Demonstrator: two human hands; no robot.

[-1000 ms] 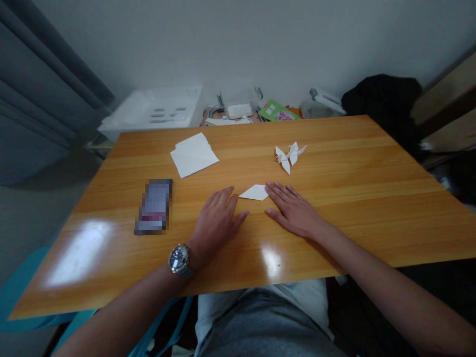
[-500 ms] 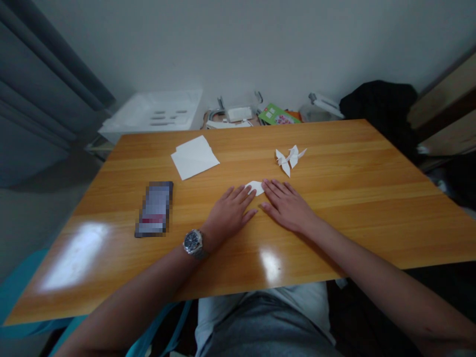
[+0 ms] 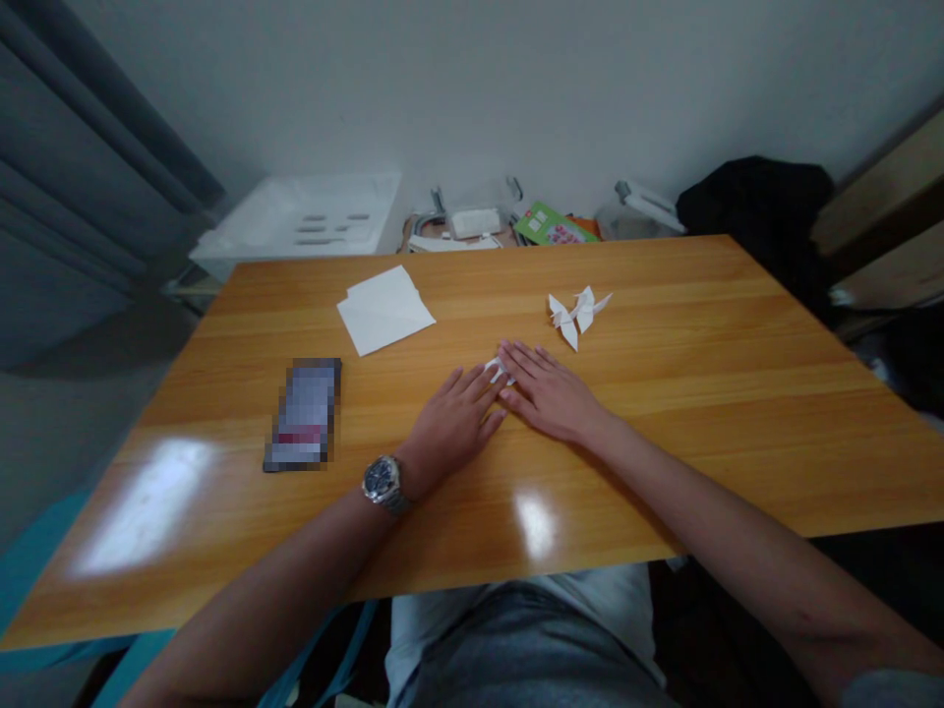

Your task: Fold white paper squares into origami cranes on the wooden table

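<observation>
On the wooden table [image 3: 668,462], beyond which sits a white tray [image 3: 295,221], both hands lie flat, fingers straight and narrowly spread, pinching nothing. The right hand [image 3: 550,393] presses over a small folded paper [image 3: 496,371], and the left hand [image 3: 453,423] touches its near side. The paper looks light and soft, best pinched at an edge.
</observation>
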